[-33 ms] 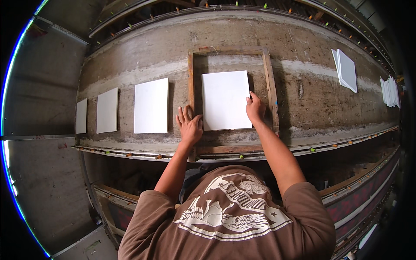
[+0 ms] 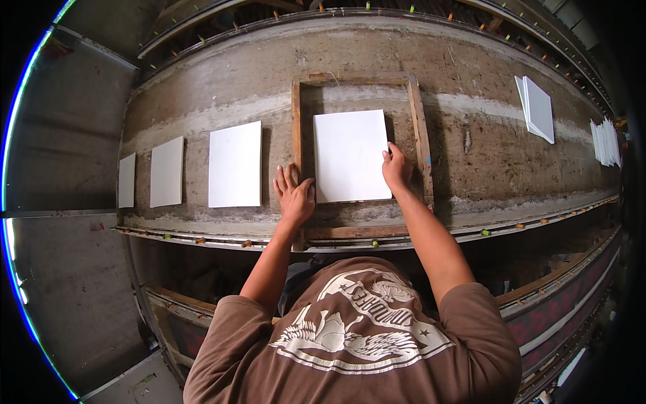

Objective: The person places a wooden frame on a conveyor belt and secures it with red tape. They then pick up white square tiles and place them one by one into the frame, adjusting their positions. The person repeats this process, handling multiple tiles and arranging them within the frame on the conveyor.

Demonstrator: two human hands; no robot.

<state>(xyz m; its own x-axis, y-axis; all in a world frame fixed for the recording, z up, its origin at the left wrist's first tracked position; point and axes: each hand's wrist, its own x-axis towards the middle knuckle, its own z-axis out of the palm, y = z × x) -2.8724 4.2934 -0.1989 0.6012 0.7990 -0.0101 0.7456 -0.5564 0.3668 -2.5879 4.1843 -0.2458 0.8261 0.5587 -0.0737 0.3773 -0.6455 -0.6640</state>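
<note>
A wooden frame lies on a long, worn work table, around one white rectangular sheet. My left hand rests across the frame's left bar with its fingers spread; the thumb reaches inside, close to the sheet's lower left edge. At the sheet's right edge, my right hand has its fingers curled in, with thumb and forefinger at the edge. Part of the frame's lower right side is hidden behind my right forearm.
To the left of the frame, a larger white sheet, a smaller one and a narrow-looking one lie in a row. A small white stack lies at right, with more white sheets beyond. Coloured pegs line the table's rail.
</note>
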